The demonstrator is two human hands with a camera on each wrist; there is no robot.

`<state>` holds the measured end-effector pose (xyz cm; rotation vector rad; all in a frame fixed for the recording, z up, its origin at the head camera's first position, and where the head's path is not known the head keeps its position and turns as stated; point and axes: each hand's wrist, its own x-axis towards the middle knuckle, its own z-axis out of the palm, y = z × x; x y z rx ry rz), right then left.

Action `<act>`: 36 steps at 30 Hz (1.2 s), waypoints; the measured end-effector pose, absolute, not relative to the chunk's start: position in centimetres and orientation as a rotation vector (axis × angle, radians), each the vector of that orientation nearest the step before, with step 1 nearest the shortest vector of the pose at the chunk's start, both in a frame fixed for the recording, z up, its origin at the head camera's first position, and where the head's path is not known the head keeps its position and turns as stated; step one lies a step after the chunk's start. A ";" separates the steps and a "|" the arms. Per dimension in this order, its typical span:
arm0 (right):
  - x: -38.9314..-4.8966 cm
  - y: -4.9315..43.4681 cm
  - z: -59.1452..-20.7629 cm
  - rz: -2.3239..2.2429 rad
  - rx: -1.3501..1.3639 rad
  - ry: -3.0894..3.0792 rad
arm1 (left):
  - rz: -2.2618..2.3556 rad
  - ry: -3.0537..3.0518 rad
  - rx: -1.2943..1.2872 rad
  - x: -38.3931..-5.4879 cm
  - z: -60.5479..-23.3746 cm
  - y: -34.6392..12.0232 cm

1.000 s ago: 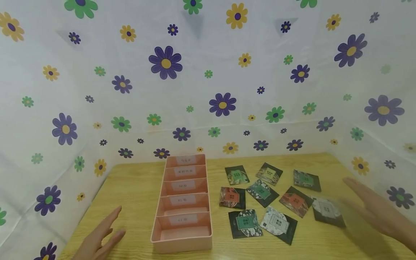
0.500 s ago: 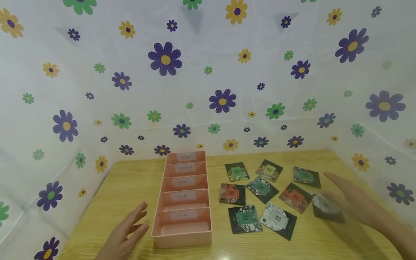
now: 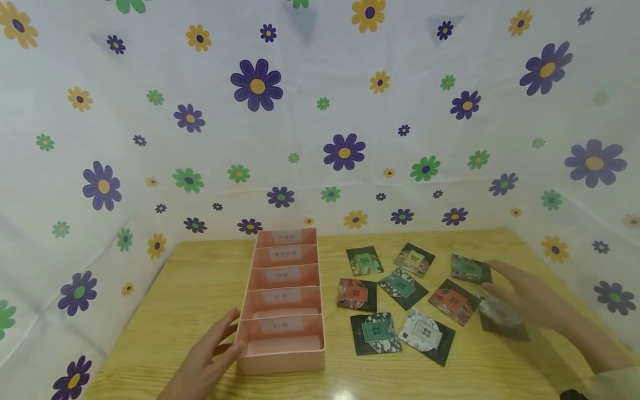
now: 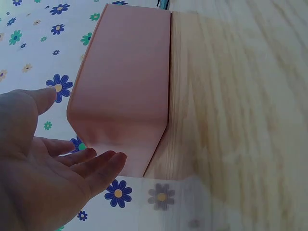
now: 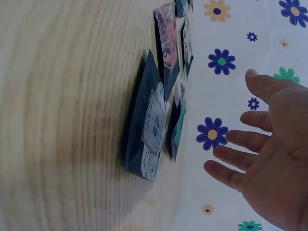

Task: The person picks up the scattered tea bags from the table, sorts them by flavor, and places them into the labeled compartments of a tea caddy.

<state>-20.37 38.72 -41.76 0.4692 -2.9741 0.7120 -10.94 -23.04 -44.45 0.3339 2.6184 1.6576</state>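
Note:
A long pink divided box (image 3: 282, 364) stands on the table, with a paper label in each of its several compartments. My left hand (image 3: 207, 353) is at its near left corner, thumb and fingers spread around the corner. In the left wrist view, the fingertips overlap the box's lower end and the palm is bare. My right hand (image 3: 532, 303) hovers with relaxed fingers over a dark sachet with a white label (image 3: 505, 329), partly covering it. Its fingertips are close to the right edge of a green-labelled sachet (image 3: 467, 268). In the right wrist view nothing lies in that hand.
Several more flat sachets lie right of the box, among them a red-labelled one (image 3: 454, 301), a yellow-labelled one (image 3: 414, 259) and a near white-labelled one (image 3: 427, 336). A white flower-print cloth (image 3: 300, 122) encloses the wooden table (image 3: 200, 289) at the back and sides.
My left hand has moved right, up to the box's near left corner. My right hand has moved left from the table's right side to over the sachets. The box and sachets stay in place.

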 end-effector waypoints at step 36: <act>-28.1 39.9 -45.1 0.611 0.550 -2.948 | 1.630 2.632 0.482 -11.5 -45.8 -22.0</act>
